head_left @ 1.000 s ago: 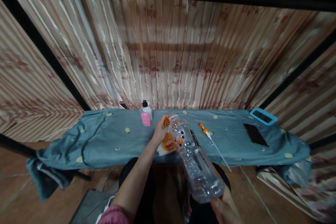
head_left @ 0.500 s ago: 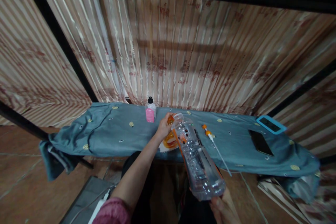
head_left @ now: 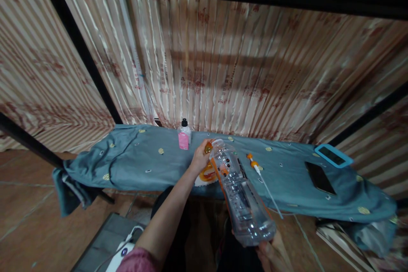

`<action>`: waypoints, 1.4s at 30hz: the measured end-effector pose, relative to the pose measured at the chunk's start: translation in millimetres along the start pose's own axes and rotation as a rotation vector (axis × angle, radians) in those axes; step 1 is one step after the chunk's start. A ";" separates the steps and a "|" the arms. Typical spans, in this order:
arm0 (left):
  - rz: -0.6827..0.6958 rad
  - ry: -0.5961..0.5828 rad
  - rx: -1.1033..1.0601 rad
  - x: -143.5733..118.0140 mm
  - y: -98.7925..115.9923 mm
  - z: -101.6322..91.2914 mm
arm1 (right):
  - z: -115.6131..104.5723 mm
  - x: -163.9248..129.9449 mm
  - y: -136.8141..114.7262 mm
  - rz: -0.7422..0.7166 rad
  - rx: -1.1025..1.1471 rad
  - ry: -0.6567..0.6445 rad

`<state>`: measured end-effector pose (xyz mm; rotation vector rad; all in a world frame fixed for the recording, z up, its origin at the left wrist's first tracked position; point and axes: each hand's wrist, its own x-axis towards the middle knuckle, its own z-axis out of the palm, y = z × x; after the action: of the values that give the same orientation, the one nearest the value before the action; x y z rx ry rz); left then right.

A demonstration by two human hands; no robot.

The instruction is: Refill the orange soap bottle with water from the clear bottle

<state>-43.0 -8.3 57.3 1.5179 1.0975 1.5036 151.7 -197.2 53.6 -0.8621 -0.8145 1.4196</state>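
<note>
My right hand (head_left: 272, 250) grips the base of a big clear plastic bottle (head_left: 245, 204) with an orange-edged label. The bottle is tilted, its neck pointing away from me and toward my left hand (head_left: 200, 157). My left fingers are closed around the upper part of a smaller bottle of amber liquid (head_left: 208, 173), partly hidden behind the clear one. Under the amber bottle lies a white tissue (head_left: 199, 183). To the right, an orange and white pump head with a long dip tube (head_left: 255, 165) rests on the cloth.
A teal patterned cloth (head_left: 134, 170) covers the narrow table. At the back stands a pink-labelled bottle with a black cap (head_left: 184, 138). A dark phone (head_left: 319, 177) and a blue-framed device (head_left: 333, 155) lie at right. Below left is a white power strip (head_left: 119, 257). Black frame bars surround the table.
The view has shifted slightly, so everything sits a little further right. Both hands keep their grips, and the clear bottle stays tilted much as before.
</note>
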 end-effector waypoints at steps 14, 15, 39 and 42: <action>0.001 0.004 -0.006 -1.9 -6.6 2.1 | -20.5 -6.0 4.3 0.024 -0.019 -0.016; 0.008 0.001 -0.010 -1.9 -7.6 2.0 | -20.8 -6.4 4.7 0.018 -0.022 -0.019; -0.012 0.028 -0.033 -5.3 -0.2 3.3 | -9.0 -11.9 2.9 0.046 0.023 0.056; -0.002 0.037 -0.033 -5.6 -1.1 4.3 | -3.1 -10.6 -0.5 0.054 0.040 0.042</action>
<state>-38.6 -12.8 53.9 1.4712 1.0905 1.5468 154.7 -207.8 52.9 -0.8857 -0.7336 1.4553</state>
